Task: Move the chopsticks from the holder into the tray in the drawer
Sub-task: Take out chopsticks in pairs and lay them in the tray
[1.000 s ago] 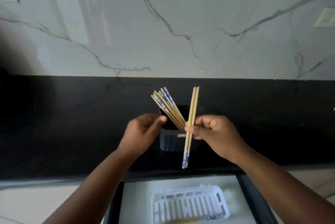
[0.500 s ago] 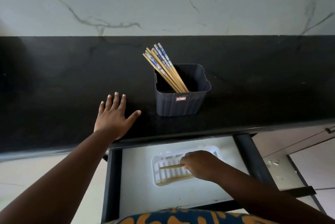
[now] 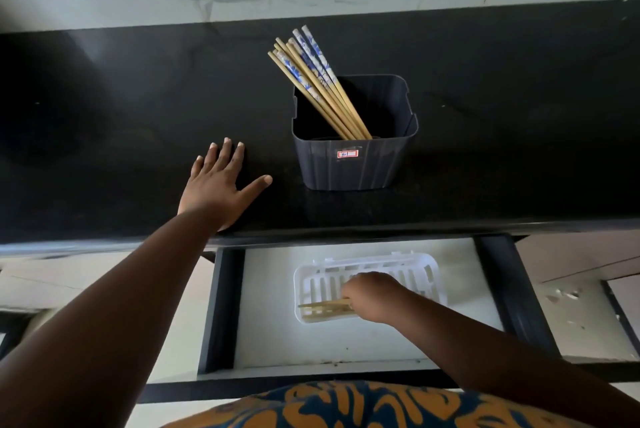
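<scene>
Bamboo chopsticks (image 3: 320,305) pinched in our right hand (image 3: 372,296) over the white tray (image 3: 311,280) in the open drawer (image 3: 221,306), more sticks (image 3: 318,81) leaning in the dark holder (image 3: 353,164) on the far black counter (image 3: 121,98), our left hand (image 3: 218,185) flat and spread, near the holder's left.

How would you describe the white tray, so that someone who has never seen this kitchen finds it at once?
Start at the black counter; just below its front edge an open drawer with a pale floor is pulled out. The tray lies in the back middle of that drawer, with the right hand over it holding chopsticks. It is the only white slotted basket there, unlike the dark, solid-walled holder on the counter.
</scene>
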